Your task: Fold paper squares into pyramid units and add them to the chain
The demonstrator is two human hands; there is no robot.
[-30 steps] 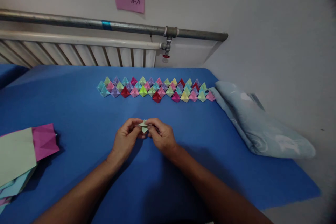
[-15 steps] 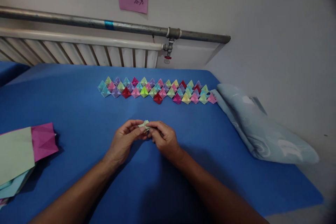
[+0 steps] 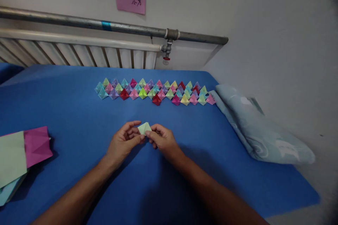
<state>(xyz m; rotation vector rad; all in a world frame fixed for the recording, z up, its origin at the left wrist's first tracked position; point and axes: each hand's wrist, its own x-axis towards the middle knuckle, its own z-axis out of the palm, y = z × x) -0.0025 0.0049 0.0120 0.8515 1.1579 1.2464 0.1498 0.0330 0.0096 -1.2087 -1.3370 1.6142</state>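
A small pale green piece of folded origami paper (image 3: 144, 128) is pinched between both hands above the blue surface (image 3: 105, 175). My left hand (image 3: 124, 140) has its thumb at the paper's lower left edge, with its index finger raised off to the upper left. On the other side, my right hand (image 3: 164, 139) grips the lower right edge between thumb and fingers. Beyond them lie rows of folded paper diamonds (image 3: 143, 93) in many colours, set close together. Parts of the paper's lower edge are hidden by the thumbs.
Loose sheets of coloured paper, a pale green sheet (image 3: 13, 158) and a magenta sheet (image 3: 38, 146), lie at the left. A folded light blue cloth (image 3: 256, 130) rests at the right. Behind the surface are a radiator (image 3: 113, 56) and a metal pipe (image 3: 137, 31).
The fingers have shifted lower on the green paper, so more of its face shows. My left index finger has lifted away from it. The view has turned slightly right.
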